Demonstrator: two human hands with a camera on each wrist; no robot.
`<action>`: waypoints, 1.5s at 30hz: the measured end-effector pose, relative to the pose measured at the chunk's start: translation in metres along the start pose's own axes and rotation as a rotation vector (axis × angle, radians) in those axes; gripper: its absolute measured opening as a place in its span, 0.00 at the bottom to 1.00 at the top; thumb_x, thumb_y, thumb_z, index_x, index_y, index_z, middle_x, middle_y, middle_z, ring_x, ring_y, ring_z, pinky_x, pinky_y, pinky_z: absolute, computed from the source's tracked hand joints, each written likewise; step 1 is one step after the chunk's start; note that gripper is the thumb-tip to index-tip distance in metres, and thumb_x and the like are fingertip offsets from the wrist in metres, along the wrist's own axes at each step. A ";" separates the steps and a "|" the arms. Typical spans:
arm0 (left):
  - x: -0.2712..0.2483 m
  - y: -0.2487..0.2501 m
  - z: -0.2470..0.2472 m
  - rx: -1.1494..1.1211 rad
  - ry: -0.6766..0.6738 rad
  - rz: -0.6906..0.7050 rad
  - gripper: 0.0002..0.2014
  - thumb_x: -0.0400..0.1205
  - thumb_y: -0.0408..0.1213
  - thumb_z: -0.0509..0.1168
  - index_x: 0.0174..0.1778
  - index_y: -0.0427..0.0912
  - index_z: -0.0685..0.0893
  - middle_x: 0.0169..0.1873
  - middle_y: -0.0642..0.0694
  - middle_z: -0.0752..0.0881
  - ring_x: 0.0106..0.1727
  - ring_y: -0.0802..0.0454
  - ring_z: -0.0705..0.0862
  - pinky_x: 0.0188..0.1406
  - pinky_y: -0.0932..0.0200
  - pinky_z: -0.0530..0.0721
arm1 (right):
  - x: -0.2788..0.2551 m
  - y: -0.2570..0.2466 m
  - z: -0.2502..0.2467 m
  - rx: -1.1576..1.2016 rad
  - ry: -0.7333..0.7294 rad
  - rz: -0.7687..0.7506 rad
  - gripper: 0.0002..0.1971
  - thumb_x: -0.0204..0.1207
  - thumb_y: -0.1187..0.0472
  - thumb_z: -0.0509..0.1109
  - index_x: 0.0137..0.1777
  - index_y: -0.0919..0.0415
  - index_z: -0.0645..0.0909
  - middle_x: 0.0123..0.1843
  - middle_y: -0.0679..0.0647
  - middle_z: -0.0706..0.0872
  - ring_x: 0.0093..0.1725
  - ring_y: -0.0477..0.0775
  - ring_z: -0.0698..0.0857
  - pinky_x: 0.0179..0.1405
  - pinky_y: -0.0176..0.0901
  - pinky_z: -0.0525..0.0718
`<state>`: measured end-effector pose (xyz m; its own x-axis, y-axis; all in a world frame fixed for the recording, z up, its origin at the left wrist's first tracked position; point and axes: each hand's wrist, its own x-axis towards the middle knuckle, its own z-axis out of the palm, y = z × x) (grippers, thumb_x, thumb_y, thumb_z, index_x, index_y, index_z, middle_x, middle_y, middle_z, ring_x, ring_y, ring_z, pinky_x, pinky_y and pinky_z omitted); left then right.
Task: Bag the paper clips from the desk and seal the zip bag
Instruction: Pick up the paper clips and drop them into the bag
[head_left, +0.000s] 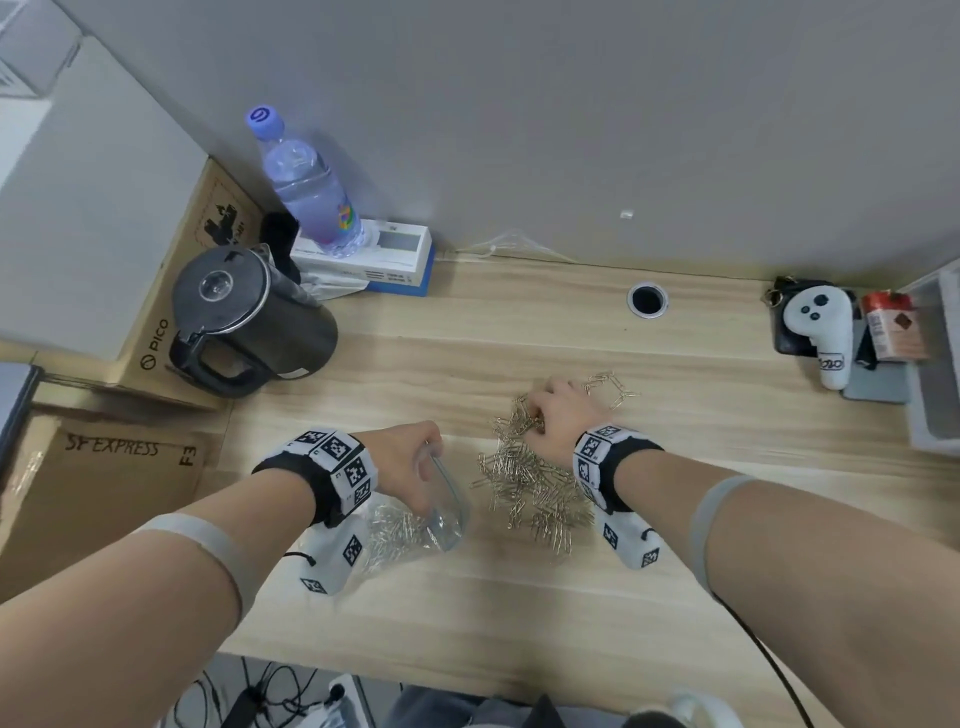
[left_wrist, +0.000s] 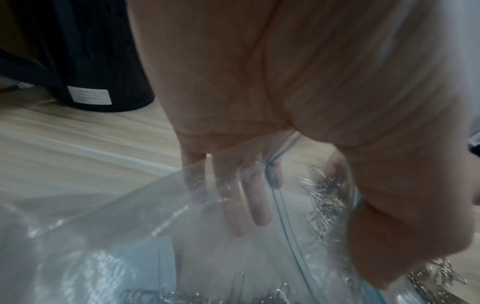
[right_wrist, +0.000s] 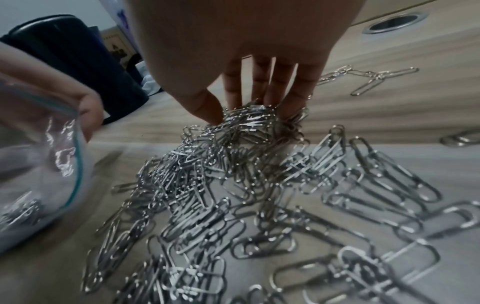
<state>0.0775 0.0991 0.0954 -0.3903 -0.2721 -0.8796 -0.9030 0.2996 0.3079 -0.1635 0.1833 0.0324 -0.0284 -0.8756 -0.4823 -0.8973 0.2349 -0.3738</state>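
Note:
A heap of silver paper clips (head_left: 530, 483) (right_wrist: 233, 195) lies on the wooden desk (head_left: 519, 613) in front of me. My right hand (head_left: 556, 415) (right_wrist: 249, 107) reaches down into the far end of the heap, thumb and fingers closing round a clump of clips. A clear zip bag (head_left: 415, 525) (left_wrist: 130, 236) (right_wrist: 39, 164) with a blue-green zip line lies left of the heap and holds several clips. My left hand (head_left: 410, 462) (left_wrist: 298, 144) grips the bag's rim, fingers behind the plastic and thumb in front, and keeps its mouth open toward the heap.
A black kettle (head_left: 244, 317) stands at the back left, near a water bottle (head_left: 306, 187) on a white box. A cable hole (head_left: 647, 300) is in the desk. A white controller (head_left: 826, 327) lies at the far right. A few stray clips (head_left: 610, 387) lie beyond my right hand.

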 end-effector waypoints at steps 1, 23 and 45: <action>0.000 0.003 -0.001 0.007 0.000 0.003 0.36 0.68 0.44 0.83 0.67 0.53 0.69 0.59 0.55 0.84 0.49 0.54 0.85 0.38 0.63 0.80 | -0.002 0.000 -0.001 0.015 -0.032 -0.035 0.13 0.72 0.47 0.65 0.52 0.51 0.81 0.54 0.50 0.80 0.57 0.55 0.80 0.54 0.51 0.84; -0.012 0.021 0.009 0.036 0.068 0.042 0.32 0.71 0.40 0.81 0.64 0.52 0.69 0.60 0.51 0.84 0.58 0.46 0.88 0.52 0.53 0.88 | -0.033 0.018 -0.006 0.123 -0.055 0.075 0.16 0.71 0.53 0.69 0.57 0.58 0.81 0.55 0.55 0.79 0.55 0.59 0.81 0.55 0.50 0.83; -0.015 0.029 0.032 0.044 0.111 0.066 0.35 0.69 0.41 0.82 0.67 0.49 0.70 0.58 0.50 0.84 0.44 0.53 0.84 0.47 0.53 0.86 | -0.052 0.026 0.006 0.024 -0.197 0.019 0.39 0.61 0.56 0.81 0.74 0.54 0.73 0.66 0.54 0.81 0.62 0.57 0.83 0.61 0.52 0.85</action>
<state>0.0630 0.1414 0.1061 -0.4684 -0.3493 -0.8115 -0.8668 0.3593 0.3457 -0.1827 0.2377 0.0431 0.0441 -0.7720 -0.6341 -0.8867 0.2622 -0.3809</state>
